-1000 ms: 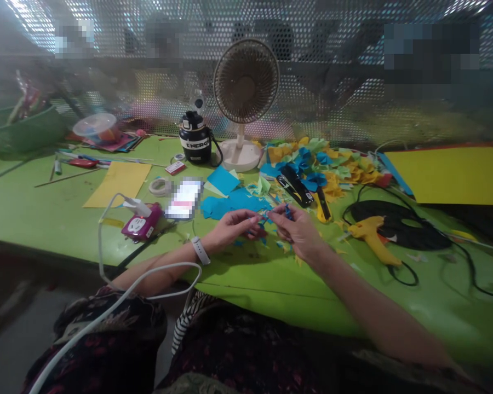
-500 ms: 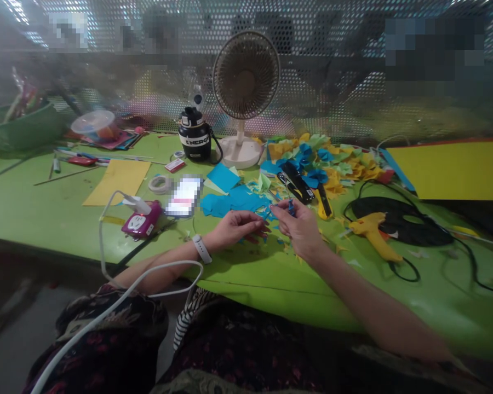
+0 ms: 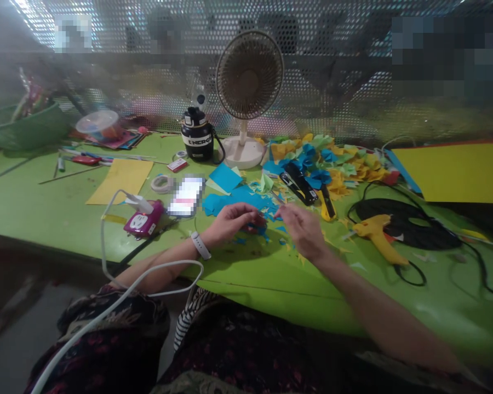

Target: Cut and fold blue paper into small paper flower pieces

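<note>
Blue paper scrap [image 3: 258, 225] sits under the curled fingers [image 3: 246, 219] of the left hand [image 3: 234, 221], though how firmly it is held cannot be told. The right hand [image 3: 304, 232] is apart from it, just beside, its thumb and forefinger drawn together on nothing that shows clearly at this size. Snippets of blue and yellow paper [image 3: 281, 246] litter the green bench [image 3: 66, 224] around both hands, and a cut blue paper sheet [image 3: 236, 198] lies just beyond the left. Nearer the back edge, a heap of cut yellow, green and blue paper shapes [image 3: 328, 158] spreads behind a black stapler [image 3: 298, 189] and a yellow box cutter [image 3: 326, 202]. Toward the right edge sit a yellow hot glue gun [image 3: 378, 232] and a coiled black cable [image 3: 406, 232], with a large yellow card [image 3: 452, 172] at the back right corner.
</note>
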`<control>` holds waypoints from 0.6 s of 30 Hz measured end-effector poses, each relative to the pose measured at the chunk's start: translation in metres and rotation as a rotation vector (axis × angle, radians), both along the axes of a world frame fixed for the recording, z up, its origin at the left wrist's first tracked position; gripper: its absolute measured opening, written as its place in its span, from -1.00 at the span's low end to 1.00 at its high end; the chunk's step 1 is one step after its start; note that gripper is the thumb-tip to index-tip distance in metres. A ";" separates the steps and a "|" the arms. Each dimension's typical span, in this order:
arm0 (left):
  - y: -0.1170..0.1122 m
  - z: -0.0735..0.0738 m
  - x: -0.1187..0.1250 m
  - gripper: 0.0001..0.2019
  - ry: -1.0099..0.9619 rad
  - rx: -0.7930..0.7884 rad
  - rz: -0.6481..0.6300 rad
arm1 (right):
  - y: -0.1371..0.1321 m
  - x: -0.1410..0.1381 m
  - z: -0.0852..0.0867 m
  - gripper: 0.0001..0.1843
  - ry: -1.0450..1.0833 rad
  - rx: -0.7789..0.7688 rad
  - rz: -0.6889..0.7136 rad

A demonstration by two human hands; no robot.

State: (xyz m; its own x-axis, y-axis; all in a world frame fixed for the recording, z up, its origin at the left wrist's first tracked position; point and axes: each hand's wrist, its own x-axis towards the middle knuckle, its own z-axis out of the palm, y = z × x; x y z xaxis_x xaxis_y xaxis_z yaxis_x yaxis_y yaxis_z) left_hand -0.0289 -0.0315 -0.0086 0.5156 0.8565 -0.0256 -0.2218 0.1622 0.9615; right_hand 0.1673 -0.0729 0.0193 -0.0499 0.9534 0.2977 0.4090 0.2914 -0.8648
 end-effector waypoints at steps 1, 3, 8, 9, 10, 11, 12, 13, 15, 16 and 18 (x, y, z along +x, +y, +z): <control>0.001 -0.001 -0.001 -0.59 -0.004 0.020 0.000 | 0.000 0.000 0.000 -0.50 -0.115 0.046 0.015; 0.003 -0.001 -0.002 -0.60 -0.009 0.055 -0.005 | 0.001 0.001 -0.003 -0.53 -0.283 0.104 0.029; 0.004 -0.001 -0.004 -0.63 -0.001 0.102 -0.021 | 0.006 0.003 -0.014 -0.55 -0.449 0.174 0.013; 0.004 -0.001 -0.004 -0.63 0.004 0.107 -0.019 | 0.006 0.004 -0.015 -0.55 -0.458 0.187 0.012; 0.004 0.000 -0.004 -0.64 0.009 0.109 -0.017 | 0.006 0.004 -0.015 -0.55 -0.457 0.200 0.010; 0.004 0.000 -0.004 -0.64 0.014 0.107 -0.016 | 0.005 0.004 -0.014 -0.56 -0.449 0.211 0.007; 0.004 0.000 -0.004 -0.65 0.016 0.103 -0.015 | 0.004 0.004 -0.014 -0.56 -0.437 0.219 0.001; 0.004 -0.001 -0.004 -0.65 0.017 0.099 -0.017 | 0.003 0.004 -0.013 -0.57 -0.427 0.224 -0.007; 0.004 -0.001 -0.004 -0.65 0.015 0.090 -0.019 | 0.002 0.004 -0.012 -0.58 -0.430 0.234 -0.013; 0.005 -0.002 -0.004 -0.66 0.014 0.087 -0.020 | 0.002 0.003 -0.013 -0.58 -0.445 0.239 -0.007; 0.005 -0.002 -0.004 -0.67 0.008 0.082 -0.020 | 0.003 0.003 -0.015 -0.57 -0.481 0.254 0.016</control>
